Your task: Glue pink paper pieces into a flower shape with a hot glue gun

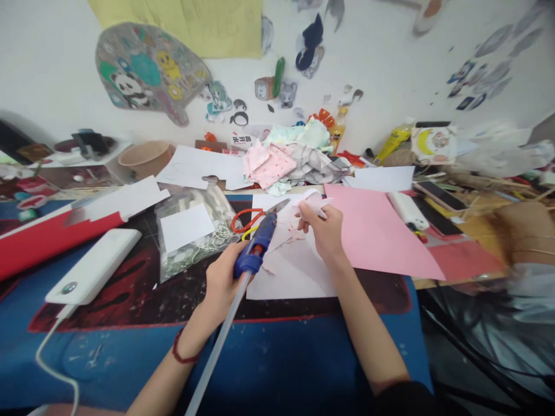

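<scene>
My left hand [224,278] is closed around a blue hot glue gun [256,245], with a long pale glue stick [225,332] trailing from its back end. The gun points up and away from me. My right hand [323,225] pinches a small curled piece of white paper [315,201]. Under both hands lies a white sheet of paper [299,280] with small pinkish scraps on it. Orange-handled scissors [247,219] rest just beyond the gun, their blades partly behind it. A bit of a yellow handle shows beside them.
Left of the gun is a clear plastic bag [195,242] with a white card [186,227] on it. A white power bank [93,266] with a cable lies further left. Pink paper [377,231] spreads to the right, near phones [440,195]. Crumpled cloth [295,159] is piled at the back.
</scene>
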The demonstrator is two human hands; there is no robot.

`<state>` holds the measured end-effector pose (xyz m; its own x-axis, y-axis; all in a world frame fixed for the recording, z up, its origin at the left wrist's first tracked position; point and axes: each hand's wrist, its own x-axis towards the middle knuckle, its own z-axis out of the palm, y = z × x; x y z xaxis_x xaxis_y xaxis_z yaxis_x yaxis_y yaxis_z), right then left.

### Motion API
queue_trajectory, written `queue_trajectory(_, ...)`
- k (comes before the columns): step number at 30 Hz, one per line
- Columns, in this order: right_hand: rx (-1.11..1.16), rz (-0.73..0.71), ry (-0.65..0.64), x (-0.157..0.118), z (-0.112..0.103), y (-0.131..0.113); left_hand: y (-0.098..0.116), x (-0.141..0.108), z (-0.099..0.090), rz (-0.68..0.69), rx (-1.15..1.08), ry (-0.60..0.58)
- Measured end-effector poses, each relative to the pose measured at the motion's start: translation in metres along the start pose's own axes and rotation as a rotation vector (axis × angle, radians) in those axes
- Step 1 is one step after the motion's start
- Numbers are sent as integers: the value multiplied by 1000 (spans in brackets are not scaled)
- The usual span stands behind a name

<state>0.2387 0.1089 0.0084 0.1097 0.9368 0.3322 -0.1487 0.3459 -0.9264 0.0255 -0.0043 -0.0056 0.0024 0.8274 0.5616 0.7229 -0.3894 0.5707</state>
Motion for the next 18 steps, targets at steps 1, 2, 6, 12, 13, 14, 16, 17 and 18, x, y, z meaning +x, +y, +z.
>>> queue_trajectory(1,5,9,4,0,-1,1,0,0,0,-27,2,-2)
queue_trajectory(2,9,19,7,1,-1,3,0,0,1,-57,7,-3)
queue_trajectory(6,14,40,19,3,-3,10,4,0,-1,-140,-2,21)
queue_trajectory(12,24,45,30,5,-5,14,-1,-1,-1,-200,-88,41)
queue_trajectory(13,26,48,31,4,-5,14,-4,-2,0,-207,-104,46)
queue_trajectory(14,29,53,34,4,-5,13,-7,-3,1,-215,-119,49)
queue_trajectory(16,36,63,43,1,-5,11,-11,-4,4,-224,-148,57)
queue_trajectory(17,42,68,48,-2,-4,9,-12,-5,5,-226,-163,61)
queue_trajectory(18,51,72,55,-5,-3,7,-12,-5,6,-227,-182,64)
